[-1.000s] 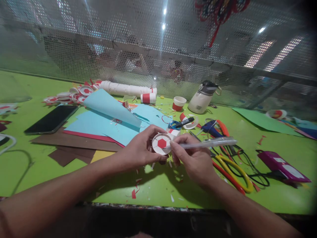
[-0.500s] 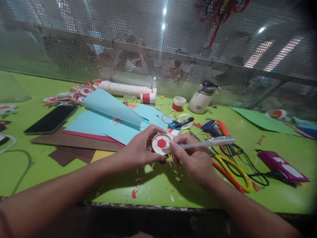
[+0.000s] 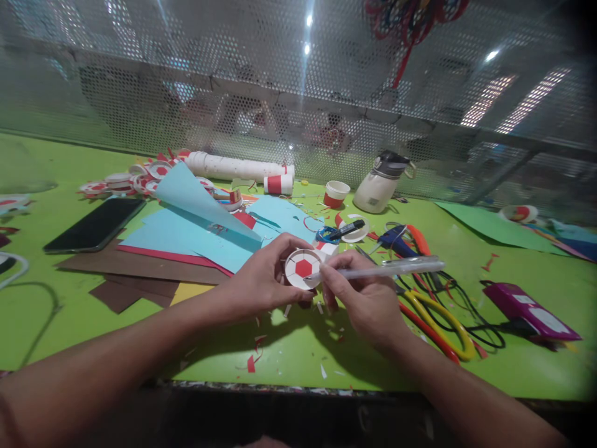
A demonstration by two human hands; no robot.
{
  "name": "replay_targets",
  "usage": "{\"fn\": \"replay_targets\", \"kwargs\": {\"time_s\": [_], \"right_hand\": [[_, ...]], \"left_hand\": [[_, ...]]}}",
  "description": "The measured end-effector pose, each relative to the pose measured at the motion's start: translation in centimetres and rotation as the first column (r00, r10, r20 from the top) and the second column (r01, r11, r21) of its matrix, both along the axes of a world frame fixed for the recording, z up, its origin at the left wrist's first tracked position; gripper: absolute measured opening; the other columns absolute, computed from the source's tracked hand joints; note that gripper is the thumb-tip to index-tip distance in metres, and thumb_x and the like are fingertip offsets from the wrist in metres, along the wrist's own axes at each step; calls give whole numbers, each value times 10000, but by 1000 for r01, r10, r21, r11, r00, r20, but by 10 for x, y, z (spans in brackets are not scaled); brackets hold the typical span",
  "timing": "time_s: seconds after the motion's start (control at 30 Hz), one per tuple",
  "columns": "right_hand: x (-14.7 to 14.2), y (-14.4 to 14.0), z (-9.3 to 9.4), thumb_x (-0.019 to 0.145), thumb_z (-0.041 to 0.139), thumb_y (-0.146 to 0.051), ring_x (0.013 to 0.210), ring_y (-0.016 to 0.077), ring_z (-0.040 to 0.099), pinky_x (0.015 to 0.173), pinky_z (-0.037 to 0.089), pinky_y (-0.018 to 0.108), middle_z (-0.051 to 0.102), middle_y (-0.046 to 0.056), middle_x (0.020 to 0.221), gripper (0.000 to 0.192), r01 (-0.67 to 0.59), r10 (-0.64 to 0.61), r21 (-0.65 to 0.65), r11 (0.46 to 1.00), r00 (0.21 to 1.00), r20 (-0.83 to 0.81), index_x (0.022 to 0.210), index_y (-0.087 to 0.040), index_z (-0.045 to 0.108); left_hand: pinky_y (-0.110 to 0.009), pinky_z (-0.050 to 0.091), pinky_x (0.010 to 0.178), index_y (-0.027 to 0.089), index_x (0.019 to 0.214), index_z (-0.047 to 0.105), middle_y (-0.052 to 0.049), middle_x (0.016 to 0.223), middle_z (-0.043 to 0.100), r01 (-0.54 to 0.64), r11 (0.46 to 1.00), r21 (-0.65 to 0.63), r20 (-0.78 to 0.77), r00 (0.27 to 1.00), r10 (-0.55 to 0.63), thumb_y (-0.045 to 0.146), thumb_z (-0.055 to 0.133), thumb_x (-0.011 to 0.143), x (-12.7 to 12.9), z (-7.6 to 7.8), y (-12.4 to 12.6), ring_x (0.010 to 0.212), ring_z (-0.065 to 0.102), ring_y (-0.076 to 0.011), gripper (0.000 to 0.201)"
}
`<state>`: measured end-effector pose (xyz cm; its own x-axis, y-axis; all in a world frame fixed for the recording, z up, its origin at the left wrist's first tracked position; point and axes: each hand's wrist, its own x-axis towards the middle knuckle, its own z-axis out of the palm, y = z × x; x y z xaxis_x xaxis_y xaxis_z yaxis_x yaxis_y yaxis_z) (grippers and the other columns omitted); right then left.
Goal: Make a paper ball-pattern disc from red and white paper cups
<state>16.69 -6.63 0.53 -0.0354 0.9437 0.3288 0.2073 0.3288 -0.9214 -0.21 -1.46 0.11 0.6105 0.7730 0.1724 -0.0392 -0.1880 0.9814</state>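
Observation:
Between the thumb and fingers of my left hand [image 3: 265, 274] is a round white paper cup bottom [image 3: 293, 266]. It has a red hexagon in the middle and dark lines running out to its rim. My right hand [image 3: 361, 298] grips a clear-barrelled pen [image 3: 387, 268], whose tip meets the white face just below and right of the hexagon. Behind the hands lie a white-and-red paper piece [image 3: 327, 247], a blue tape roll [image 3: 325, 234] and a black marker [image 3: 347, 230].
Light blue paper sheets [image 3: 153, 231], one curled up, and a phone [image 3: 96, 225] lie left. Stacked paper cups [image 3: 237, 167] and a bottle [image 3: 380, 183] stand along the mesh panel [image 3: 261, 118]. Scissors [image 3: 448, 323], cables and a purple box [image 3: 532, 311] are right. Scraps litter the green table [image 3: 205, 358].
The curled blue sheet has sunk at its right side, showing more red and white pieces behind it. Both hands keep nearly the same pose, with the pen tip still on the white face.

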Motion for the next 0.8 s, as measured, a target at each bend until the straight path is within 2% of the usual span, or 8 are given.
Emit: {"fn": "replay_targets", "kwargs": {"time_s": [0.8], "right_hand": [[-1,-1,-1,855,591,-325,355,72,464,370,382,192,526,-76,436,184,-8,9,-70,998,1000,15,737,-197,532]], "left_hand": [[-281,466,700,188,1022,474,-16,956,578,-7,999,-35,6,1000,7,146,763,609,0,0,0,851,583,-166,506]]}}
